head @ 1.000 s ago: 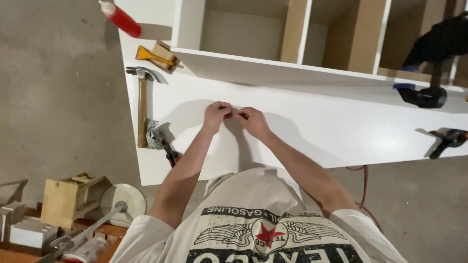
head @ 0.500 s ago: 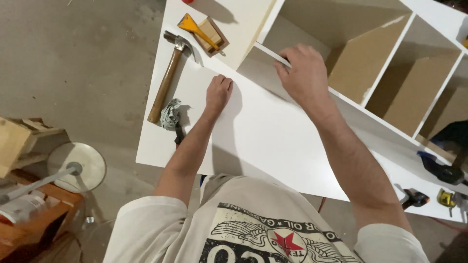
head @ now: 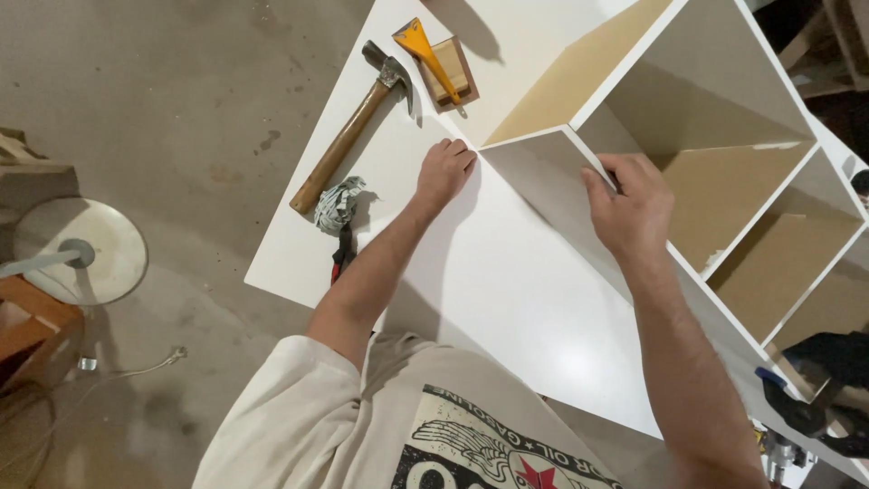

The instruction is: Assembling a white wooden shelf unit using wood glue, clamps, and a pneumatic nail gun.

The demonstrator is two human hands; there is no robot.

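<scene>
We press our left hand (head: 445, 170) flat, fingers together, on the white panel (head: 507, 290) beside the cabinet's (head: 724, 136) corner. Our right hand (head: 634, 206) clamps its grip over the cabinet's front edge. A hammer (head: 348, 140), a yellow scraper (head: 421, 47) on a wood block (head: 455, 72) and a crumpled rag (head: 338, 204) lie nearby on the panel.

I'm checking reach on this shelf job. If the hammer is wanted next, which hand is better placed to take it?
Probably the left hand. It lies flat on the white panel, on the same side as the hammer with bare panel between them. The right hand grips the shelf unit's front edge, farther away.
</scene>
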